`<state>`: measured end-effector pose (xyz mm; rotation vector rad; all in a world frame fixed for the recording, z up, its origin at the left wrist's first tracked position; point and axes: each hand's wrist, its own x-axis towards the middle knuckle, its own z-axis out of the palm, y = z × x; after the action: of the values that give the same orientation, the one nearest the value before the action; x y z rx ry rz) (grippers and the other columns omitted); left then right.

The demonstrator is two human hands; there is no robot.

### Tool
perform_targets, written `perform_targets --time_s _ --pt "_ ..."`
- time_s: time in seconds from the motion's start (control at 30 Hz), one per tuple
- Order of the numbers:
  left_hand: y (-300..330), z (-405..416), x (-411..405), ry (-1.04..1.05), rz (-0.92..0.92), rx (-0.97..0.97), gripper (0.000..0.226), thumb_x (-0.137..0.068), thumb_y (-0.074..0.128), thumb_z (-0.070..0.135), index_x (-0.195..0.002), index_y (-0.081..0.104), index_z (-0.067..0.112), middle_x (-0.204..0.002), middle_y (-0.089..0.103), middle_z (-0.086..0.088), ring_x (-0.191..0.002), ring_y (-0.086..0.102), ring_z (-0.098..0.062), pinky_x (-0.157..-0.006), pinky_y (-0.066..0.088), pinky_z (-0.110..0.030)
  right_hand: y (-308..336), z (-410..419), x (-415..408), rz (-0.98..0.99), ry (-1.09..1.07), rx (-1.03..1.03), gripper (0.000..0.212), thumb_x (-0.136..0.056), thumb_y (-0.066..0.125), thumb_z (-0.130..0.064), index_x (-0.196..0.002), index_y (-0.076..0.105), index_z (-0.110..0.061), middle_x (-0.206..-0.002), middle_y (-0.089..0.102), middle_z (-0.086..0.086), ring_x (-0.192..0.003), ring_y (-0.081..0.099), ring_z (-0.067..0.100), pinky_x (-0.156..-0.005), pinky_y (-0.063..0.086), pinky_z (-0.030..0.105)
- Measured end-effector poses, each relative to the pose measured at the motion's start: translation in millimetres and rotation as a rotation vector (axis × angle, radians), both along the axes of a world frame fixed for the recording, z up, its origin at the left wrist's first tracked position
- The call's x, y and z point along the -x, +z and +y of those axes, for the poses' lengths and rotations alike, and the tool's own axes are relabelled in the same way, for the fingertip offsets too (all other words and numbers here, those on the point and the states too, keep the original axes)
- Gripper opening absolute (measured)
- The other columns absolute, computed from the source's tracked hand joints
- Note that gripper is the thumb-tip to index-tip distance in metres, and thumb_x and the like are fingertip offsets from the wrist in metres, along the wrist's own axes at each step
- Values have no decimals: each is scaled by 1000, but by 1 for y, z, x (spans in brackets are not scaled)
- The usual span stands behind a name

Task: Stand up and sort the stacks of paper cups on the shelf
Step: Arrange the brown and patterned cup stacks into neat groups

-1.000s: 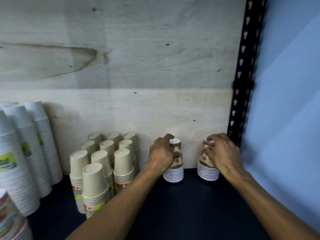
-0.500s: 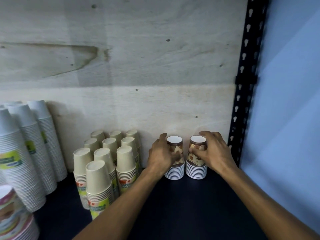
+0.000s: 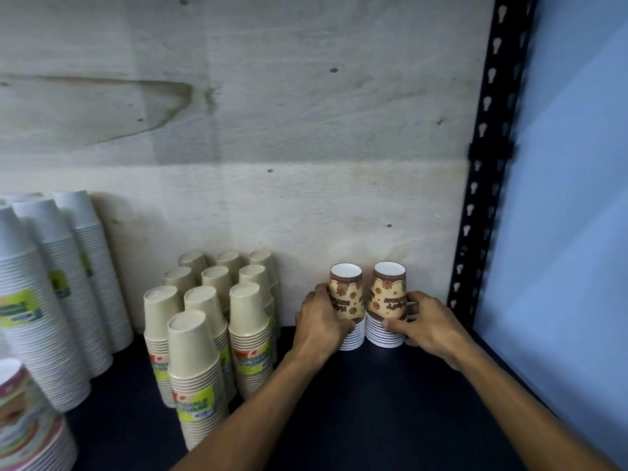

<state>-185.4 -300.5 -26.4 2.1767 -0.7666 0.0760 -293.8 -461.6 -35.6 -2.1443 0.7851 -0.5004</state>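
1. Tall white cup stacks [image 3: 51, 283]: at the far left of the dark shelf [image 3: 390, 402], several columns standing rim-down and leaning a little. A multicoloured stack [image 3: 23, 419] sits at the near-left corner, partly cut off by the frame.
2. Beige cup stacks [image 3: 210, 328]: a tidy block of upright columns in rows running back to the plywood back panel [image 3: 272, 130]. We note green labels on the nearer ones.
3. Our left hand [image 3: 321, 322]: fingers curled round the left side of the left brown patterned stack [image 3: 346, 307], grasping it. A small gap separates this hand from the beige block.
4. Both patterned stacks stand upright, rims down, long axis vertical, sides touching, just in front of the back panel.
5. Our right hand [image 3: 424, 322]: thumb and fingers wrapped round the right side of the right brown patterned stack [image 3: 387, 304], holding it.
6. Black slotted upright [image 3: 482, 198]: near the right hand, with a pale blue wall [image 3: 577, 198] beyond.
7. Each hand flanks its own stack from outside. We judge any shift leftward is limited by the beige block, rightward by the upright.
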Motion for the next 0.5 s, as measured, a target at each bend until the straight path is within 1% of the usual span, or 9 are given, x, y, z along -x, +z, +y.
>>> perform_targets --time_s 0.23,0.37,0.43,0.5 --pt "-2 5 4 -12 2 52 66 -67 82 26 -126 53 19 -122 66 0 -111 63 -21 -96 52 -39 2 5 5 -29 10 2 70 -69 86 -36 -130 56 -22 -116 67 -2 -101 66 15 -89 57 43" --pt "-7 5 6 -7 -1 75 67 -70 81 25 -129 50 23 -122 66 3 -111 63 -18 -96 52 -37 2 9 6 -17 10 24 69 -73 83 -37 -133 53 -22 -121 66 -2 -102 65 15 -89 57 42" --pt "-4 7 9 -2 3 74 66 -72 82 24 -129 49 22 -125 65 2 -112 62 -18 -97 51 -32 5 12 7 13 21 45 72 -76 81 -37 -137 49 -20 -128 63 0 -108 63 16 -94 54 38" --pt "0 11 11 11 -13 56 67 -74 82 23 -132 47 18 -129 61 -2 -118 58 -20 -96 47 -29 11 15 11 68 21 61 78 -79 79 -36 -144 40 -18 -137 58 3 -118 59 19 -99 49 34"
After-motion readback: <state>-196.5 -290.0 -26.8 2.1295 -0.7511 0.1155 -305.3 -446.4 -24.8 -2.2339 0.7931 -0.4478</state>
